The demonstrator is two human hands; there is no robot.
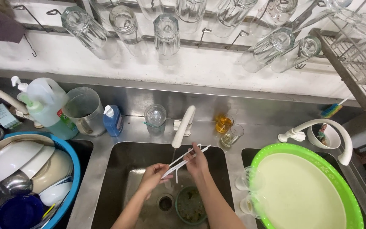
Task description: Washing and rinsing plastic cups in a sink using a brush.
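Over the middle steel sink (119, 169), my left hand (154, 177) and my right hand (197, 163) both grip a bundle of white chopsticks (185, 160). The sticks slant up to the right, just under the white tap spout (183, 127), from which a thin stream of water runs. My left hand pinches the lower ends. My right hand wraps around the middle of the sticks. Below my hands, a small dark bowl (190, 205) with greenish contents sits on the sink floor beside the drain (165, 202).
A blue basin (69, 152) of stacked bowls fills the left sink. A green-rimmed basin (318, 165) fills the right one, with clear glasses (246, 180) beside it. Soap bottles (113, 121), a jug (84, 110) and glasses (155, 116) line the ledge. Upturned glasses (167, 36) hang on wall racks above.
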